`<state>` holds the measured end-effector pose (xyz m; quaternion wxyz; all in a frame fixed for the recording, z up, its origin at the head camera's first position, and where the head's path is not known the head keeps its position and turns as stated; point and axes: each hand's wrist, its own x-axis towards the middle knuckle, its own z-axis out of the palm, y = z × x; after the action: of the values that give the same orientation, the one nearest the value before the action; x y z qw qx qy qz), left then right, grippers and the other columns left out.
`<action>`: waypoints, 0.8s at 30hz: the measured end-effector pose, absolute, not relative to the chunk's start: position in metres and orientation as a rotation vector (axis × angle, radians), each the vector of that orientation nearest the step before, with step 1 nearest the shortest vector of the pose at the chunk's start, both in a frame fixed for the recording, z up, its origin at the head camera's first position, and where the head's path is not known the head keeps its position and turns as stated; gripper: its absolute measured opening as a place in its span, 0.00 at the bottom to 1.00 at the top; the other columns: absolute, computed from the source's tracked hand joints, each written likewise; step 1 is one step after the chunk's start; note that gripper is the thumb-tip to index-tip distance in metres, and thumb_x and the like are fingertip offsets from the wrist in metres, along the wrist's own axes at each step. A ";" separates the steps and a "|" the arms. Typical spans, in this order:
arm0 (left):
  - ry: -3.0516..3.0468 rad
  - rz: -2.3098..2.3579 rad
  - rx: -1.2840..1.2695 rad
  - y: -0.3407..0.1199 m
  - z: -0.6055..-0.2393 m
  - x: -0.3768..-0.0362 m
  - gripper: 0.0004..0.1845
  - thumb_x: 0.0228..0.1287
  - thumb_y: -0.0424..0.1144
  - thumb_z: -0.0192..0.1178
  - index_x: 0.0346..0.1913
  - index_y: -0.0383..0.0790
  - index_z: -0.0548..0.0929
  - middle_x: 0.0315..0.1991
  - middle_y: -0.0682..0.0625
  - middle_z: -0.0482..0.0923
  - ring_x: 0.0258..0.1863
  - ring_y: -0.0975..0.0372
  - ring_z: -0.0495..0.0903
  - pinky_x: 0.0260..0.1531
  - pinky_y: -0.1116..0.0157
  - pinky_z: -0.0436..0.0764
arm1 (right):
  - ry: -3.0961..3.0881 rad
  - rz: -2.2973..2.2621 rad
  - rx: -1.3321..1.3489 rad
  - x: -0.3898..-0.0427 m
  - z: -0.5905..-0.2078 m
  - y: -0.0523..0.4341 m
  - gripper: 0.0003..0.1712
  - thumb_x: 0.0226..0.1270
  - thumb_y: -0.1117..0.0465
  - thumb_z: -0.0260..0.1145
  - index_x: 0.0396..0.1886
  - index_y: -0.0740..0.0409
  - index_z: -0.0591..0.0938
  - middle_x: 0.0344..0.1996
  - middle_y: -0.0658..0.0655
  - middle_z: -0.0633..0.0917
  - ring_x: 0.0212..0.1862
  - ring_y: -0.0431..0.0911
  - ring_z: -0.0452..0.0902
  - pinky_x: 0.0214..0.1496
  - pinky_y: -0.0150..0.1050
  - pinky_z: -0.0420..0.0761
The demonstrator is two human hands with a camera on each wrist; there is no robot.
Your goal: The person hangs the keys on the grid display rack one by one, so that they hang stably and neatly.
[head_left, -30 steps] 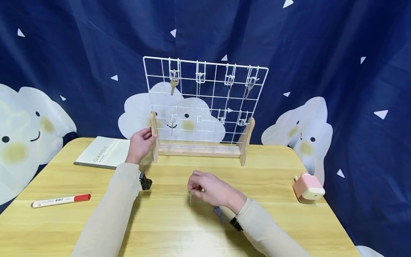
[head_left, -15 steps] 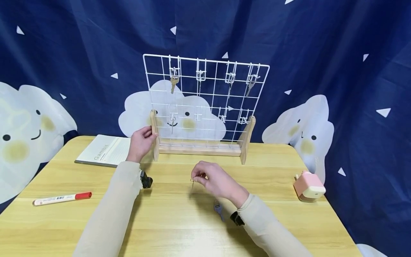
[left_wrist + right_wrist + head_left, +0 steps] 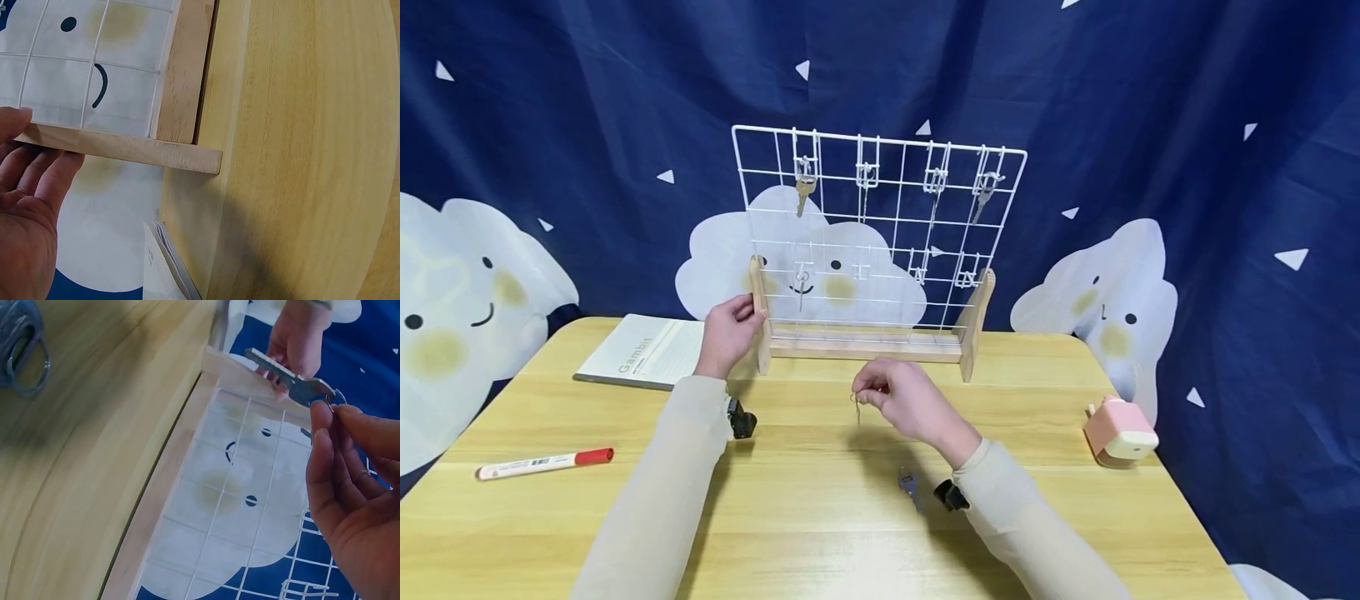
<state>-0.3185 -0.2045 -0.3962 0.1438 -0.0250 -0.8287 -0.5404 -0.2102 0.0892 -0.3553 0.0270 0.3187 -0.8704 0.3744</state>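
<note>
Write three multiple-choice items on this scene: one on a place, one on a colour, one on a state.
1. Where does the left hand rest?
A. on the wooden left post of the white wire grid rack
B. on the white notebook
C. on the pink box

2. What colour is the cap of the white marker pen?
A. blue
B. red
C. green

3. What is the right hand doing?
A. lying flat
B. pinching a small silver key
C. gripping the pen

Answers: 1 A, fingers touch the post; 2 B, red cap shows; 3 B, fingertips pinch the key's ring end above the table.
</note>
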 end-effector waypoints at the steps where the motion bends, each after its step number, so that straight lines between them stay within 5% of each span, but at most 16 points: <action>1: -2.388 -1.558 -0.067 -0.205 -0.397 -0.319 0.23 0.70 0.32 0.57 0.64 0.24 0.72 0.58 0.31 0.75 0.59 0.47 0.75 0.58 0.59 0.76 | -2.691 1.194 0.970 -0.211 -0.355 0.089 0.04 0.63 0.71 0.68 0.34 0.58 0.85 0.30 0.48 0.84 0.33 0.40 0.79 0.37 0.32 0.82; 11: -2.387 -1.554 -0.068 -0.204 -0.397 -0.320 0.24 0.70 0.32 0.57 0.65 0.25 0.72 0.58 0.32 0.75 0.60 0.48 0.74 0.58 0.59 0.76 | -2.659 1.355 0.953 -0.225 -0.347 0.090 0.06 0.62 0.75 0.67 0.38 0.65 0.86 0.32 0.56 0.85 0.34 0.51 0.84 0.34 0.32 0.85; 24: -2.386 -1.603 -0.052 -0.205 -0.396 -0.321 0.24 0.70 0.32 0.57 0.65 0.25 0.71 0.59 0.31 0.73 0.61 0.47 0.74 0.59 0.60 0.75 | -2.595 1.227 0.948 -0.243 -0.331 0.086 0.06 0.62 0.74 0.68 0.36 0.62 0.87 0.34 0.53 0.85 0.35 0.41 0.83 0.37 0.30 0.84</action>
<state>-0.3205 -0.2048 -0.3958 0.1328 -0.0180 -0.8226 -0.5526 -0.2426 0.0864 -0.3307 0.0593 0.3132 -0.8568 0.4053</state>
